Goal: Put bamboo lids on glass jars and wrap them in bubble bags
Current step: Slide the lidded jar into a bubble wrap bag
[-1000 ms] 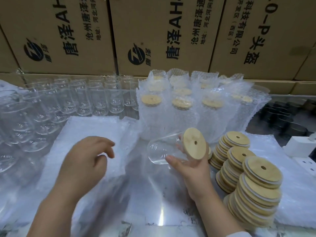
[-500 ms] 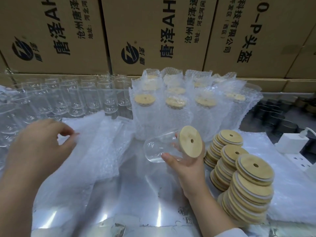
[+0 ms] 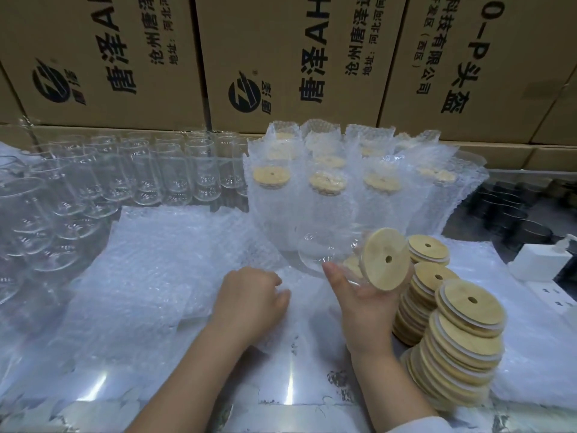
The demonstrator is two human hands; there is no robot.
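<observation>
Head view: the right hand cradles one glass jar on its side above the desk, fingers curled round the mouth end. Its bamboo lid is already seated and faces the camera.

The left hand is knuckles-up, its fingers curled onto a bubble bag and seemingly pinching it.

The jar is probably smooth, slippery and breakable, so it is best held around the body. The bag is light and limp and best taken at its open edge.

There are three stacks of loose lids. Four wrapped jars stand in the front row, with more behind. The empty jars number well over a dozen, too crowded to count.
</observation>
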